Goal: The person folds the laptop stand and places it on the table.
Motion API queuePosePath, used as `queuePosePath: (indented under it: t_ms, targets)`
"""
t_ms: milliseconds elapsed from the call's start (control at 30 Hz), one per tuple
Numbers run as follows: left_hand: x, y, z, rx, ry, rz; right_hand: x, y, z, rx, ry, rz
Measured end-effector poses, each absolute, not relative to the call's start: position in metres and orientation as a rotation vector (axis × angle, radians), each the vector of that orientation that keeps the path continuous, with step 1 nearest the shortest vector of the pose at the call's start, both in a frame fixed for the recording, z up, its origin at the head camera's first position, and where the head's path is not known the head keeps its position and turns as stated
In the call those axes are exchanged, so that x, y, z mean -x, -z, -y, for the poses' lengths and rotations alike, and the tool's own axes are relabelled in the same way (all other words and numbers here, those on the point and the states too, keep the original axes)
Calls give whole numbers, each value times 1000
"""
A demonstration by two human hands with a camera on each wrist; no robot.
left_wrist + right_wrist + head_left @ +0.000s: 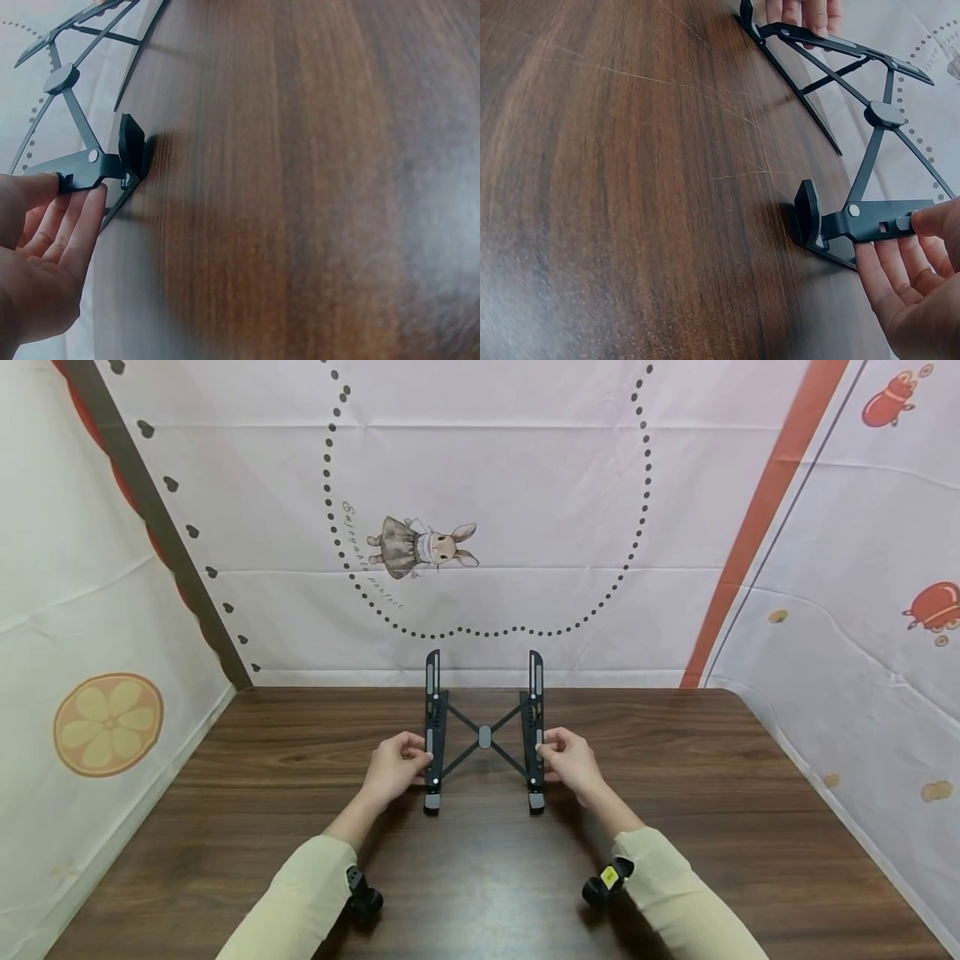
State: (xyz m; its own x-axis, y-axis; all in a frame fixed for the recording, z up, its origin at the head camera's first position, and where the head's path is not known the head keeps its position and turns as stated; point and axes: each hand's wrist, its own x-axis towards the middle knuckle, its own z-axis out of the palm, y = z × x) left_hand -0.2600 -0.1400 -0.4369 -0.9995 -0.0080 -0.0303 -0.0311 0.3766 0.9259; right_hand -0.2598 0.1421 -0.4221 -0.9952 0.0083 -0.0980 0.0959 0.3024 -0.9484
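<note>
A black folding laptop stand is spread out on the table, its two side rails joined by crossed bars with a grey hub in the middle. My left hand pinches the left rail along its outer edge, thumb on top and fingers beneath. On the opposite side, my right hand grips the right rail the same way. The front lips stand upright in both wrist views, as at the left lip and the right lip. Part of each hand's fingers is hidden under the rails.
The stand rests on a dark wood-grain table. Behind it hangs a white printed cloth with a rabbit figure and dotted lines, and similar cloth covers both sides. Small black wrist cameras are strapped at the cream sleeves.
</note>
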Motion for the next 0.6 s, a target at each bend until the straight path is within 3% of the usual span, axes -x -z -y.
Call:
queuePosePath:
  t_ms: [600]
  targets:
    - [257, 432, 138, 133, -1804, -2570, 259, 423, -141, -138, 1864, -2449]
